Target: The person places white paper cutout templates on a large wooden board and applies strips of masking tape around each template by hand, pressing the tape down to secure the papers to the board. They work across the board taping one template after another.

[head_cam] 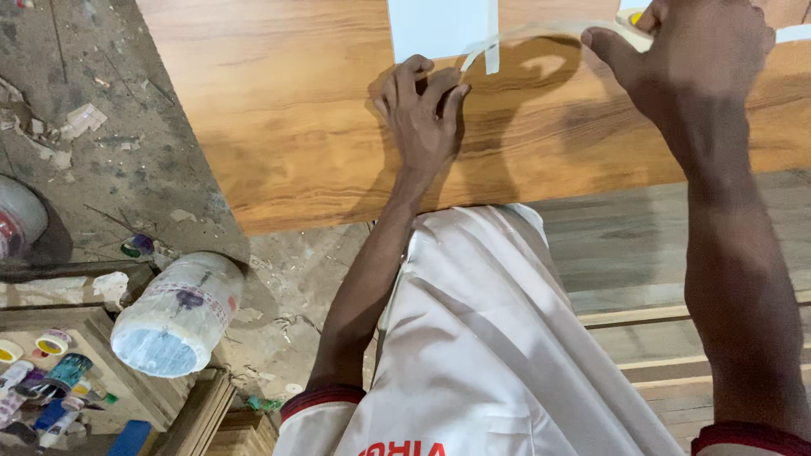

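White shirt (498,338) nearest. Your left hand (422,114) — fingers pressed together — pins tape (524,35) onto board (296,127); right hand (688,59) pinches roll (632,17). Step: taping. Next likely calls for taut pull, smoothing.

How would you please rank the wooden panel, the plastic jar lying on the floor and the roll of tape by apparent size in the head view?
1. Wooden panel, by far the largest.
2. Plastic jar, though it lies nearer the camera.
3. Roll of tape, mostly hidden by the right hand, so only roughly judged.
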